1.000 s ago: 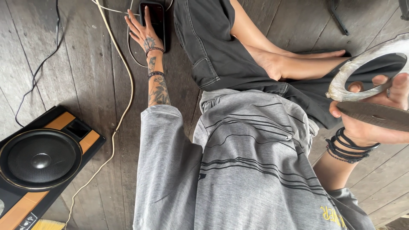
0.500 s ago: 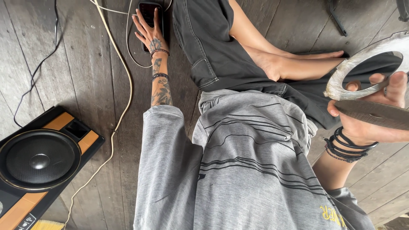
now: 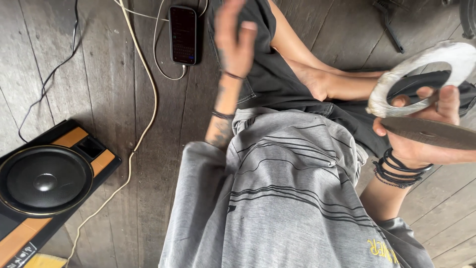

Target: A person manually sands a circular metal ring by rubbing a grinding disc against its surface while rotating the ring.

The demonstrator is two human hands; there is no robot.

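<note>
The right hand (image 3: 421, 134) grips two things at once: a whitish flat ring (image 3: 421, 64) with a wide round hole, pinched at its lower edge between thumb and fingers, and a long dark blade-like tool (image 3: 431, 133) that lies across the palm and runs out to the right edge of the view. The ring is held up at the right, above the crossed legs, tilted so its hole faces the camera. Black bracelets (image 3: 396, 168) circle that wrist.

The left hand (image 3: 234, 37) is raised and blurred, fingers loosely spread, holding nothing; it hangs above the dark shorts, just right of a black phone (image 3: 183, 34) lying flat on the grey plank floor (image 3: 114, 74) with a white cable (image 3: 144, 114) plugged into its lower end.

At lower left a black and orange speaker box (image 3: 44, 181) lies face up, its round cone showing; a small white label sits at its bottom corner.
</note>
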